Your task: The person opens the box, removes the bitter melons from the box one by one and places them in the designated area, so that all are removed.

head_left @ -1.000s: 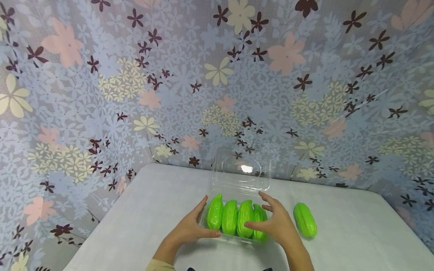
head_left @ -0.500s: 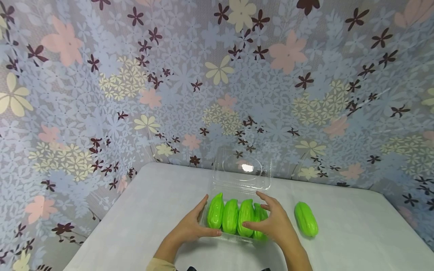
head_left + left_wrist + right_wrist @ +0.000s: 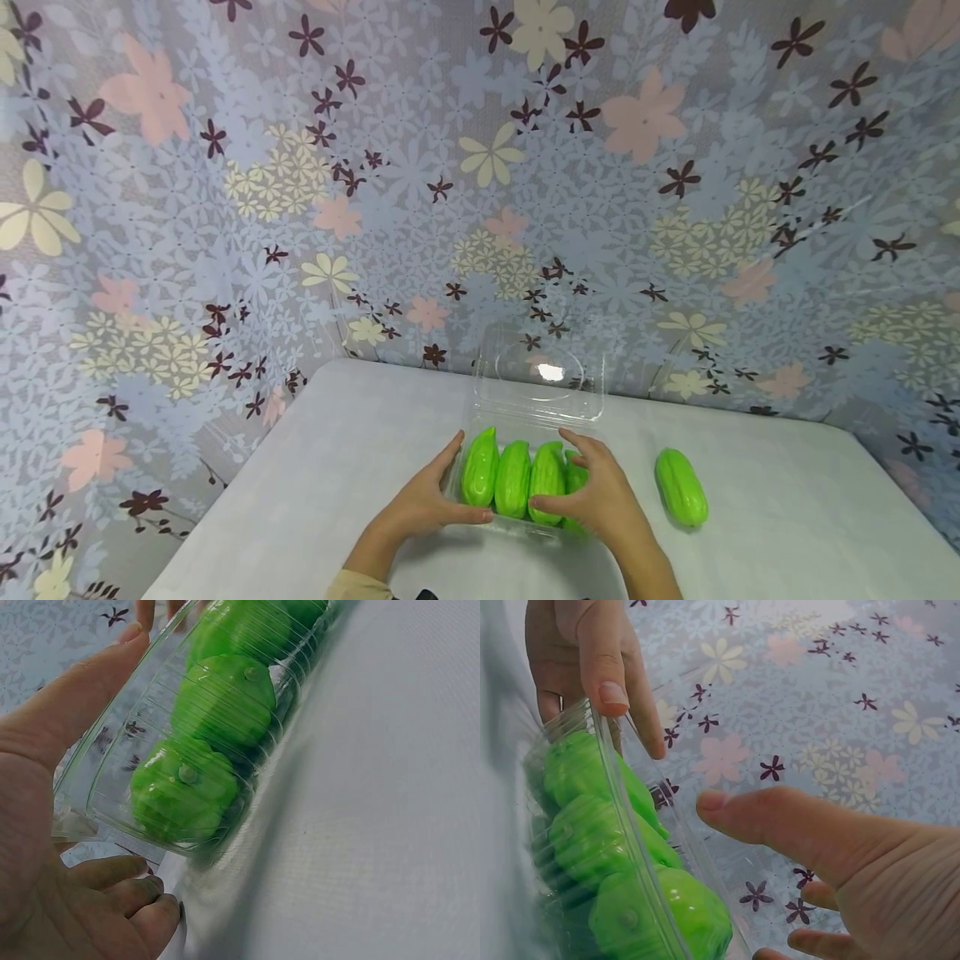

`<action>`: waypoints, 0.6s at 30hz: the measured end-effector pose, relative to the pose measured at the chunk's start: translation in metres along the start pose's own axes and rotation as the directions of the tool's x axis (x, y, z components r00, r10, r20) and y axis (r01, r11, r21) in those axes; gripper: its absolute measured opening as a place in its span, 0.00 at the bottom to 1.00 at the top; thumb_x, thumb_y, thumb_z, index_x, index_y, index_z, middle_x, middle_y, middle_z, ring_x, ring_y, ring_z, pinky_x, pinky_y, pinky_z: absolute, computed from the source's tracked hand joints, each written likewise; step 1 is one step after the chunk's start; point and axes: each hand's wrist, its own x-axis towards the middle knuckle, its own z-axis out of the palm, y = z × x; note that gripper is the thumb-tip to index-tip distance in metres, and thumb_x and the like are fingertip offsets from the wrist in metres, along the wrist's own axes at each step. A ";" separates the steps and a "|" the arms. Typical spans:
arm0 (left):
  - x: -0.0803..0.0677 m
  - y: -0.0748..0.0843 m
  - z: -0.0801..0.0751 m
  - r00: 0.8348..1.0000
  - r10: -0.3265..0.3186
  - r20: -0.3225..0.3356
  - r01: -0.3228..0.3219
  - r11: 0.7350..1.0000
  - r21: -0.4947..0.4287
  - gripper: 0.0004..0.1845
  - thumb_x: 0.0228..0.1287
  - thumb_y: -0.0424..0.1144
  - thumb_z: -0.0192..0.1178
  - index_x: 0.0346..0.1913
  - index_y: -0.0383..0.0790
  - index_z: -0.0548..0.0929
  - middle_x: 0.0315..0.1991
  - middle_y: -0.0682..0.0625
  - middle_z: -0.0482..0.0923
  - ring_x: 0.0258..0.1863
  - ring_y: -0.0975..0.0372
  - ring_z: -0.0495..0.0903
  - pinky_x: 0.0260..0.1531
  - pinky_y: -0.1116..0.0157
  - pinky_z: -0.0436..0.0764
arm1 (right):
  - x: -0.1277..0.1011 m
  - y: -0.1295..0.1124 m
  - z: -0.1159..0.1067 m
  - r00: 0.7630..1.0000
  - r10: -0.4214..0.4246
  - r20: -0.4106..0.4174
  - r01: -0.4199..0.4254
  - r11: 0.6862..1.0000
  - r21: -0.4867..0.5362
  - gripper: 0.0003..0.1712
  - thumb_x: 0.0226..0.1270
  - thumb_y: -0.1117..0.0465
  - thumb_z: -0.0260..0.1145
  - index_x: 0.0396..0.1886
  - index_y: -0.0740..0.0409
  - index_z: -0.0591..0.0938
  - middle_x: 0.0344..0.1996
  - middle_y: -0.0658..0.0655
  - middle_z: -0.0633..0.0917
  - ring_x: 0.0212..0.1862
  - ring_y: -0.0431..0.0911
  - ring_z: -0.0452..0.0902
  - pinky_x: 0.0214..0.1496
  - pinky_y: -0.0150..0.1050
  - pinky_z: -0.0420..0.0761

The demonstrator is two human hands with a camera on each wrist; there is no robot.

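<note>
Though lumpy — glossy green gourds [image 3: 512, 479]

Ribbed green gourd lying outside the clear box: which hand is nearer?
Right. The right hand is left of that ribbed green gourd, not touching it, at the right end of the clear plastic box. The left hand is farther, at the left end.

A floral backdrop [image 3: 405, 125] — pink, cream, blue and maroon blooms on gray — fills the upper frame above a white table [image 3: 300, 467] at bottom.
</note>
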 end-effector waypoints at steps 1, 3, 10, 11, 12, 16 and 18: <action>0.000 0.000 0.000 1.000 -0.001 0.000 0.001 1.000 -0.002 0.67 0.42 0.56 0.82 0.82 0.51 0.50 0.79 0.41 0.51 0.76 0.41 0.52 0.70 0.37 0.55 | 0.000 0.000 0.001 1.000 -0.001 -0.001 0.001 1.000 -0.004 0.62 0.36 0.51 0.89 0.74 0.59 0.70 0.69 0.69 0.68 0.60 0.64 0.75 0.58 0.62 0.78; 0.000 0.001 0.000 1.000 0.004 0.001 -0.004 1.000 -0.005 0.67 0.42 0.55 0.82 0.82 0.50 0.49 0.79 0.41 0.51 0.76 0.41 0.52 0.70 0.37 0.55 | 0.000 0.000 0.002 1.000 -0.004 -0.005 0.004 1.000 -0.008 0.62 0.36 0.52 0.89 0.73 0.59 0.70 0.69 0.69 0.69 0.60 0.65 0.75 0.58 0.62 0.78; -0.001 0.001 -0.002 1.000 0.001 0.001 -0.001 1.000 -0.007 0.67 0.43 0.54 0.82 0.82 0.51 0.49 0.79 0.41 0.51 0.75 0.41 0.53 0.70 0.37 0.56 | 0.001 0.000 0.009 0.999 -0.035 -0.025 0.033 0.998 -0.047 0.61 0.34 0.52 0.90 0.71 0.63 0.71 0.67 0.67 0.71 0.59 0.65 0.75 0.58 0.61 0.78; 0.000 0.001 -0.002 1.000 0.001 0.001 -0.001 1.000 -0.006 0.67 0.43 0.54 0.82 0.82 0.52 0.49 0.79 0.41 0.51 0.76 0.41 0.53 0.70 0.37 0.56 | 0.002 0.000 0.010 0.999 -0.044 -0.028 0.043 0.997 -0.057 0.61 0.34 0.52 0.90 0.71 0.63 0.72 0.67 0.68 0.72 0.58 0.64 0.76 0.58 0.61 0.78; 0.000 0.001 -0.002 1.000 0.000 0.001 0.000 1.000 -0.005 0.67 0.43 0.55 0.82 0.82 0.52 0.49 0.79 0.41 0.52 0.75 0.41 0.53 0.70 0.37 0.56 | 0.002 0.001 0.011 0.998 -0.049 -0.030 0.047 0.997 -0.065 0.61 0.33 0.52 0.90 0.71 0.64 0.72 0.66 0.68 0.72 0.58 0.64 0.76 0.58 0.61 0.78; 0.000 0.000 -0.002 1.000 0.002 0.000 -0.002 1.000 0.000 0.66 0.44 0.55 0.82 0.82 0.53 0.49 0.79 0.41 0.52 0.75 0.42 0.53 0.70 0.38 0.57 | 0.003 0.002 0.015 0.998 -0.061 -0.035 0.057 0.994 -0.096 0.61 0.33 0.51 0.90 0.70 0.65 0.73 0.65 0.68 0.73 0.56 0.63 0.77 0.57 0.60 0.79; 0.001 0.000 -0.002 1.000 -0.001 0.000 0.001 1.000 0.003 0.66 0.44 0.55 0.82 0.82 0.53 0.49 0.79 0.41 0.52 0.75 0.42 0.54 0.70 0.38 0.58 | 0.003 0.003 0.016 0.998 -0.056 -0.038 0.051 0.993 -0.103 0.60 0.33 0.52 0.90 0.69 0.65 0.73 0.64 0.68 0.74 0.56 0.62 0.77 0.57 0.59 0.79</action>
